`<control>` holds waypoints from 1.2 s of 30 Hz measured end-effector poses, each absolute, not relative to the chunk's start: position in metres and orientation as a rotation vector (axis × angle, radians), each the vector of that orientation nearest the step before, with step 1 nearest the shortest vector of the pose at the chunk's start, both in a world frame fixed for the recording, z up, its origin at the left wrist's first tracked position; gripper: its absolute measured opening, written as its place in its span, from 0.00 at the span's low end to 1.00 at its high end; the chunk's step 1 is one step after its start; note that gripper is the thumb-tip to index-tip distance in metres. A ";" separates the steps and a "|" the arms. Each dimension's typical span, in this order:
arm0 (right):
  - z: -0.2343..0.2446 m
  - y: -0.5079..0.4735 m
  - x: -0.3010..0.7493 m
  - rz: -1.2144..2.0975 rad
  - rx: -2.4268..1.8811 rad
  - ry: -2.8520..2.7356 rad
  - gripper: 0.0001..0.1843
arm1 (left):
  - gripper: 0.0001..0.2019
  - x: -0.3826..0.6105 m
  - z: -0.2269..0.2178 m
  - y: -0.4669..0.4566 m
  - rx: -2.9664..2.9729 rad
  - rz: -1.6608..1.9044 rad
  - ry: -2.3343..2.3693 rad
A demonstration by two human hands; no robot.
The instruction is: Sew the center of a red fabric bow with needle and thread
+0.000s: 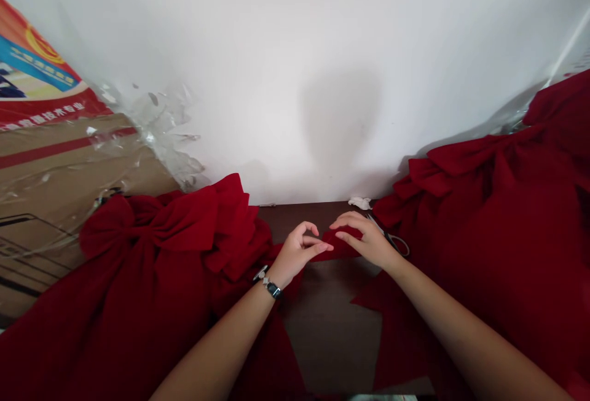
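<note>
My left hand (pixel 298 252) hovers over the dark table with its index finger curved. Its thumb lies close against another finger in what looks like a pinch; anything held there is too small to make out. Facing it, my right hand (pixel 366 238) has curved fingers, with a gap between them and the thumb. Under and between both hands lies a strip of red cloth (pixel 338 246). Just right of my right hand, scissors (pixel 396 243) with light-rimmed handles rest on the table, partly hidden by that hand.
Large red fabric bows (pixel 152 229) pile up on the left, and another red bow heap (pixel 502 204) fills the right. A cardboard box (pixel 83 167) with clear plastic stands far left. A crumpled white scrap (pixel 360 203) lies by the white wall (pixel 258 69). The table (pixel 334 327) is dark.
</note>
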State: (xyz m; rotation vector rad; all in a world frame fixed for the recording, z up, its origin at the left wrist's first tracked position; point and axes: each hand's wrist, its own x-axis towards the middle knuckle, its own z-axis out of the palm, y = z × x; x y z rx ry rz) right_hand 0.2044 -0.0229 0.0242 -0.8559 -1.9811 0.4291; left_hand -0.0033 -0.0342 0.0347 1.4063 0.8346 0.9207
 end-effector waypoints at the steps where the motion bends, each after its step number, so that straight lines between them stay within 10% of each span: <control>1: 0.024 -0.023 0.205 0.423 -0.849 -1.996 0.10 | 0.17 -0.003 0.034 -0.034 1.407 0.905 0.826; 15: 0.032 -0.027 0.201 0.562 -0.784 -2.022 0.12 | 0.11 -0.008 0.034 -0.029 1.712 0.966 0.883; 28: 0.008 -0.038 0.168 1.832 -0.560 -1.279 0.19 | 0.10 -0.015 0.037 -0.030 2.897 1.169 0.650; 36: 0.001 -0.037 0.165 1.944 -0.651 -1.292 0.24 | 0.09 -0.015 0.041 -0.032 2.860 0.933 0.530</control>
